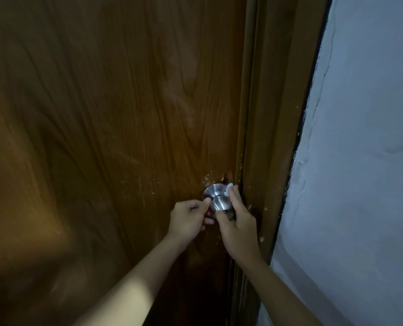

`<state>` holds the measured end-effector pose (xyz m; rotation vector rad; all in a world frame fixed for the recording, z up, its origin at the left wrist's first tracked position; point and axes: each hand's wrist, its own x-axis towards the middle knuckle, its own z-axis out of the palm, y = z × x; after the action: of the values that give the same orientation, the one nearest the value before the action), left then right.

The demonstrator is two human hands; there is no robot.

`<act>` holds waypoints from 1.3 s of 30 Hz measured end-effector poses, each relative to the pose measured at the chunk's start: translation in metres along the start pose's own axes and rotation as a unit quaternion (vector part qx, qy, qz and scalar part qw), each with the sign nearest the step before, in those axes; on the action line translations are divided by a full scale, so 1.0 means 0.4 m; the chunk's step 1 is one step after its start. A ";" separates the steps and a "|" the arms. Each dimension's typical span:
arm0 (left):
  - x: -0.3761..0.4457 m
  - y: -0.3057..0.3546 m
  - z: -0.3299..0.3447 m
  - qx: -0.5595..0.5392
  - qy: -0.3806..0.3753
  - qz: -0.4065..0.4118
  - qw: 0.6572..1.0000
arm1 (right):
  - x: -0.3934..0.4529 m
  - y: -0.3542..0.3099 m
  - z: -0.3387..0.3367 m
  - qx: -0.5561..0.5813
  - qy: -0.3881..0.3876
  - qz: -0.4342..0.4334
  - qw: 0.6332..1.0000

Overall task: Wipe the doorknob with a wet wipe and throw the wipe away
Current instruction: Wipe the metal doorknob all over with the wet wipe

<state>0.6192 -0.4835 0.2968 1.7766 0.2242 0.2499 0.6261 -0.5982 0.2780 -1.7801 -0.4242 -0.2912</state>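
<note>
Right hand (239, 225) fingers press wipe (228, 187) behind doorknob (220, 203); left hand (187, 218) pinches it.

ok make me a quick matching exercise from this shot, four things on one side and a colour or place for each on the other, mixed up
Things:
1. doorknob
2. wet wipe
3. door
4. wall

Descriptions:
A. pale grey-blue, right of the frame
B. brown wood grain
C. brushed silver metal
D. white, under the right hand's fingertips

Pairs: 1-C, 2-D, 3-B, 4-A
</note>
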 end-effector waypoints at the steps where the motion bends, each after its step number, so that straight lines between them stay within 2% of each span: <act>1: 0.000 -0.001 0.002 0.002 -0.001 0.001 1.000 | -0.002 0.000 0.000 0.019 0.007 0.024 1.000; 5: 0.001 -0.005 0.004 -0.001 -0.007 0.004 1.000 | 0.003 0.001 0.005 0.120 0.025 0.097 0.988; 9: 0.002 -0.007 0.005 -0.001 -0.016 -0.005 1.000 | 0.005 -0.017 -0.017 0.126 0.011 0.119 0.985; 12: -0.003 -0.002 0.012 -0.007 -0.026 -0.046 0.999 | 0.010 -0.022 -0.042 0.110 0.013 0.106 0.988; 15: -0.013 0.000 0.017 -0.026 -0.051 -0.097 0.994 | 0.009 -0.020 -0.042 0.147 0.013 0.140 0.979; 19: -0.018 0.001 0.021 -0.069 -0.087 -0.125 0.986 | 0.004 -0.019 -0.031 0.276 0.034 0.218 0.935; 22: -0.020 0.001 0.021 -0.137 -0.102 -0.145 0.974 | 0.004 -0.023 -0.037 0.351 0.001 0.262 0.899; 26: -0.029 -0.002 0.017 -0.193 -0.078 -0.167 0.964 | -0.001 0.000 -0.046 0.460 -0.065 0.305 0.831; 29: -0.034 -0.009 0.014 -0.174 -0.046 -0.159 0.971 | -0.006 0.018 -0.044 0.493 -0.090 0.318 0.805; 32: -0.038 -0.022 0.002 -0.147 -0.038 -0.141 0.978 | -0.022 0.031 -0.045 0.452 -0.122 0.312 0.827; 36: -0.059 -0.050 -0.030 -0.034 -0.112 -0.106 0.987 | -0.058 0.046 -0.050 0.325 -0.116 0.315 0.884; 39: -0.073 -0.056 -0.041 -0.028 -0.121 -0.067 0.990 | -0.078 0.043 -0.054 0.251 -0.111 0.258 0.927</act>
<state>0.5862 -0.4715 0.2771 1.7097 0.1592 -0.0564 0.6058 -0.6269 0.2552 -1.3542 -0.1512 0.3687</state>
